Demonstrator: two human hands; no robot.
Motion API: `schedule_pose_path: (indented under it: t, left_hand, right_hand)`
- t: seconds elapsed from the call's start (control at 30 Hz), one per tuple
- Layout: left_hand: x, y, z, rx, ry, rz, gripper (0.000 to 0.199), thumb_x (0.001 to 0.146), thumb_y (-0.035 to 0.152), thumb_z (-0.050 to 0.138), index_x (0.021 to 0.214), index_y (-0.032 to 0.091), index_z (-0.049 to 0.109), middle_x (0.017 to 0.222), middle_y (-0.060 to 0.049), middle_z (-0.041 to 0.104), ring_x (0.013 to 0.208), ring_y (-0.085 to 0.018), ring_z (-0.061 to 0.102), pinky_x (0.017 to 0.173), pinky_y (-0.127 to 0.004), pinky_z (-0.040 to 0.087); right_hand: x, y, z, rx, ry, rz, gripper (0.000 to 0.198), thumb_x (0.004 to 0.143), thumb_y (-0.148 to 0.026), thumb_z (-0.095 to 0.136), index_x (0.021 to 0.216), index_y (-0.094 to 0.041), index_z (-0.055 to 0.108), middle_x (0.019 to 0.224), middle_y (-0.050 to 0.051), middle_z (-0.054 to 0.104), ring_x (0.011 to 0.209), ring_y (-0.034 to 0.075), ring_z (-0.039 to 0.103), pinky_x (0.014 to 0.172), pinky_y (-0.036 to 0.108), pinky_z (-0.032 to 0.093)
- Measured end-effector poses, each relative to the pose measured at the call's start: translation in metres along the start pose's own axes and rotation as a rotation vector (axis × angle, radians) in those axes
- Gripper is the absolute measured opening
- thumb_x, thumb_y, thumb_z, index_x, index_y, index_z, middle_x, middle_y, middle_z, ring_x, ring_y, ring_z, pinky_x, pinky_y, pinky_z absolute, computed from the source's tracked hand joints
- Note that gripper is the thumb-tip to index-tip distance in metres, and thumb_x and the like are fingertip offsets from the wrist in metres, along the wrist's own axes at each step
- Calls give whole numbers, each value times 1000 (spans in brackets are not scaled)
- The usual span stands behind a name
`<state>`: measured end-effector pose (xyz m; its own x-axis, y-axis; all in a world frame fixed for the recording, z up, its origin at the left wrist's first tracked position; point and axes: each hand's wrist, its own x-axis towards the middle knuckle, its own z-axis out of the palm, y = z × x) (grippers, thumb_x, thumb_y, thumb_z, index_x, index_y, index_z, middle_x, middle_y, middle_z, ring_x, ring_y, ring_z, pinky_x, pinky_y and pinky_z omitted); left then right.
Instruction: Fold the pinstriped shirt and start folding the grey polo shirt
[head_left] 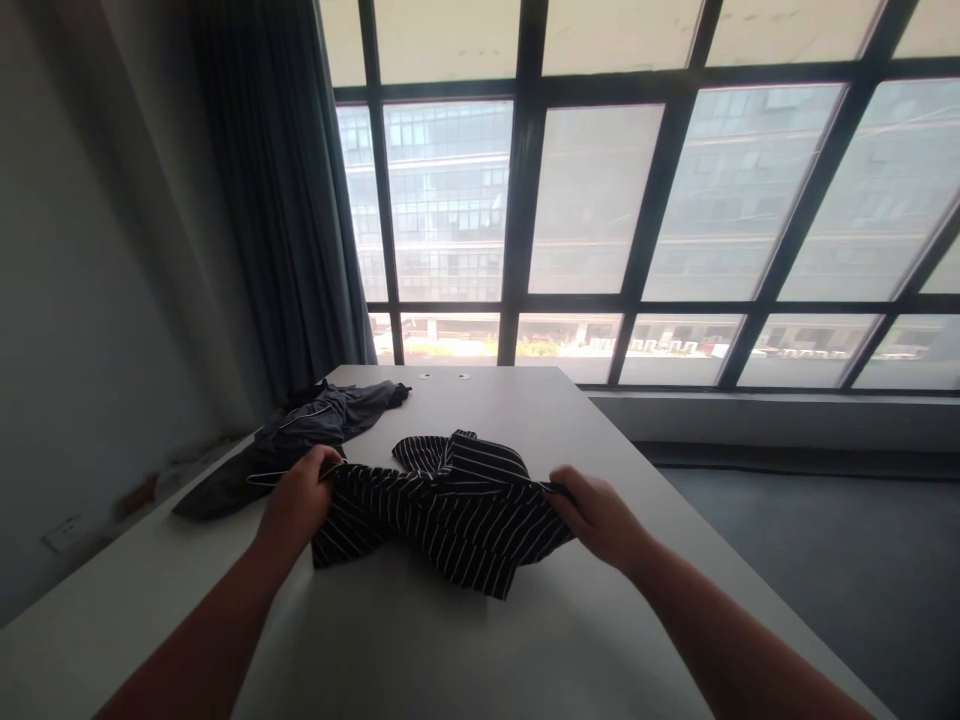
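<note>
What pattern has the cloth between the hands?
The cloth is black with thin white stripes; head view.

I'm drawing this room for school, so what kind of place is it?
Perhaps an office or workroom: it has a long white table, a wall of gridded windows and a many-storeyed building outside.

Bare hands and forearms, smooth and rounded.
At the grip, the left hand (301,492) and right hand (598,515) are compact, with nails too small to make out; just behind it the bare wrists (636,552) are narrower, and farther back the left forearm (214,615) and right forearm (709,620) broaden evenly, uncovered.
</note>
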<state>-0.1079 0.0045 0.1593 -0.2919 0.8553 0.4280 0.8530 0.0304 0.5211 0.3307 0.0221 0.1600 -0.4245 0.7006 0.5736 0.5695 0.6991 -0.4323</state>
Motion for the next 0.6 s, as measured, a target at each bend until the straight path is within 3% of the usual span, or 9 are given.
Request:
schedule_pose_path:
  t: [0.13,0.23,0.37,0.47,0.6]
  left_hand:
    - [29,28,-59,5,36,52,31,84,30,48,108,26,67,97,-4,76,87,-26,72,75,-33,52]
    - [39,62,-104,90,71,181,34,89,37,44,115,27,64,101,-3,75,90,-27,71,76,-35,50]
    - [52,98,-160,225,112,315,42,88,43,39,120,26,61,98,-2,73,89,-27,70,79,-37,50]
    - [71,111,-194,263,137,404,48,85,48,39,119,23,63,97,-3,72,88,-26,69,85,-39,53]
    - [91,119,-233,223,157,415,62,82,65,40,109,17,68,89,-2,70,80,-21,67,88,-43,57]
  right_hand:
    - [35,-11,-70,-279,-56,-124,34,104,-52,48,89,-23,55,69,1,63,57,16,54,57,28,36]
    - [61,-25,-118,-530,-89,-131,35,94,-56,66,95,-21,61,73,2,67,60,18,60,56,27,36]
    - [89,-50,-176,-842,-56,6,14,95,-31,68,88,-20,64,79,5,69,67,21,64,58,29,38]
    - [101,-70,-214,-811,85,134,6,99,-23,65,96,-17,65,89,8,70,71,20,65,60,29,43]
    - [102,-95,-252,-628,271,370,27,106,-36,63,121,-13,63,99,13,72,68,17,64,59,30,49]
